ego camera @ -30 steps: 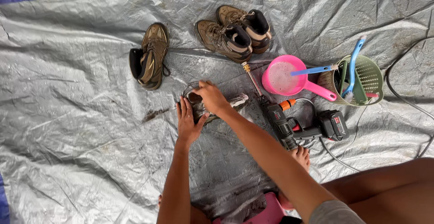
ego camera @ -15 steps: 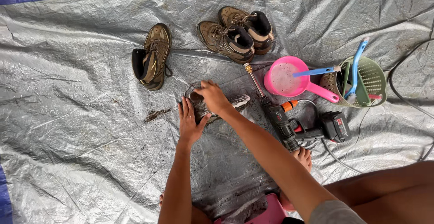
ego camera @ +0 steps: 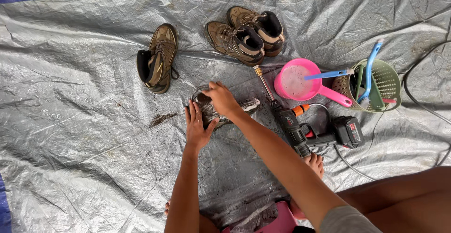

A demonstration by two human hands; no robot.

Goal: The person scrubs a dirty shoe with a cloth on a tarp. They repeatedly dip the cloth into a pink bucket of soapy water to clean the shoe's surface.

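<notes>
A dark, wet, muddy boot lies on the grey tarp in front of me. My left hand presses against its near side with the fingers spread along it. My right hand sits on top of the boot with the fingers curled over it. A pale end sticks out from under my right wrist; I cannot tell whether it is a brush or part of the boot.
A brown boot lies to the left and a pair of brown boots at the back. To the right are a pink scoop, a green basket with brushes, a cordless spray tool with a hose, and a cable.
</notes>
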